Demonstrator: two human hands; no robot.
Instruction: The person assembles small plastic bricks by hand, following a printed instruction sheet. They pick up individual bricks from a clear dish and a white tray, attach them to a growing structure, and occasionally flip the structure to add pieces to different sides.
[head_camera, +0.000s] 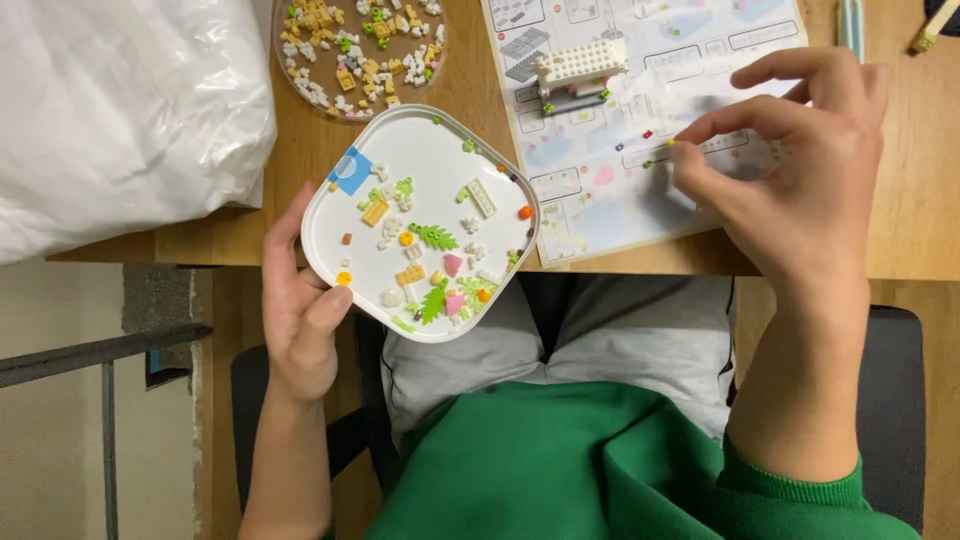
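My left hand (300, 310) grips the near-left rim of a white rounded square tray (440, 140), held tilted at the table's front edge. Small building pieces lie in the tray: green leaves, pink, orange and tan bits. My right hand (800, 180) hovers over a printed instruction sheet (590, 190), thumb and forefinger pinched at a tiny piece near small loose bits on the paper. A small white and grey brick model (578, 72) stands on the sheet beyond the tray.
A clear round lid (355, 55) with several white, tan and green bricks lies at the back. A white plastic bag (120, 110) covers the table's left. A wooden table edge (900, 262) runs in front of my lap.
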